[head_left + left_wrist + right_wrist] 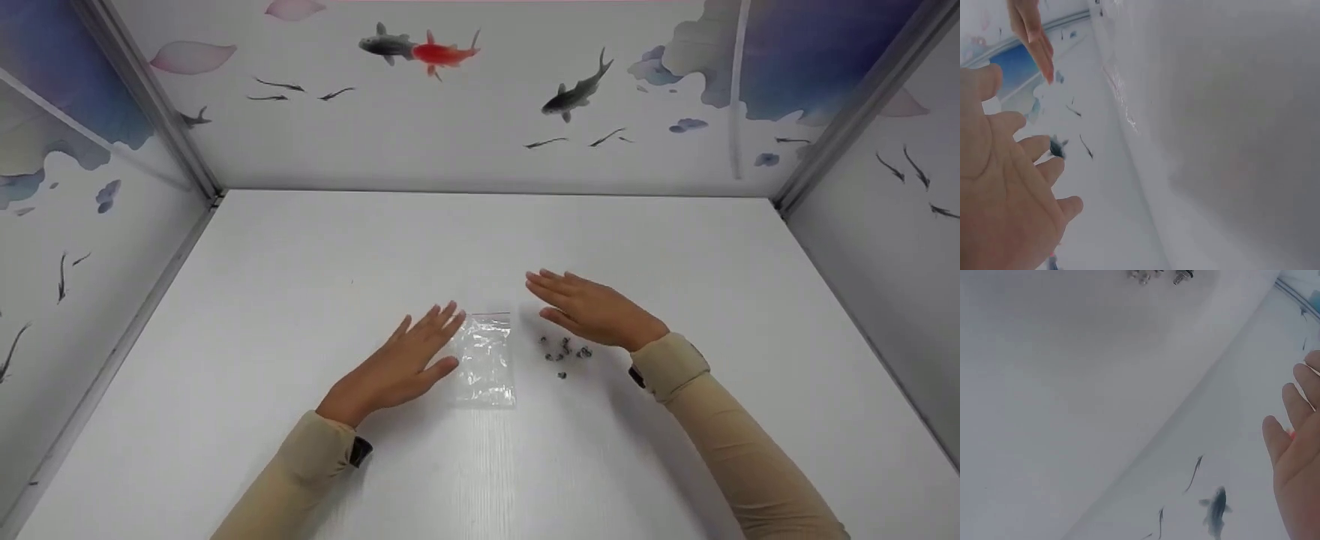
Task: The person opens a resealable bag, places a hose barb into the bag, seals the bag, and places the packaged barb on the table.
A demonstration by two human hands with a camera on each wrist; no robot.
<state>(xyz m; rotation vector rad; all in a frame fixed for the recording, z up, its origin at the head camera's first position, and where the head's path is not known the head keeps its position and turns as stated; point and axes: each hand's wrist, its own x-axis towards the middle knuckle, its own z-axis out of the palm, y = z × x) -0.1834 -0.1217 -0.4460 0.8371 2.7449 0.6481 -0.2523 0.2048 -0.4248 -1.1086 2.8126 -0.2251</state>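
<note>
A clear plastic zip bag (487, 364) lies flat on the white table, a thin red line along its far edge. Just left of it hovers my left hand (401, 367), fingers spread and holding nothing. Several small shiny metal pieces (564, 349) lie scattered to the bag's right; their exact kind is too small to tell. Above and beyond them is my right hand (596, 307), its fingers straight, with nothing in it. In the right wrist view some of the metal pieces (1183, 276) show at the top edge. The left wrist view catches a glinting bag edge (1123, 104).
The white tabletop (300, 247) is bounded by a back panel (480, 142) printed with fish and by side panels on the left (90, 262) and right (877, 202). Grey metal posts (161, 105) stand at the back corners.
</note>
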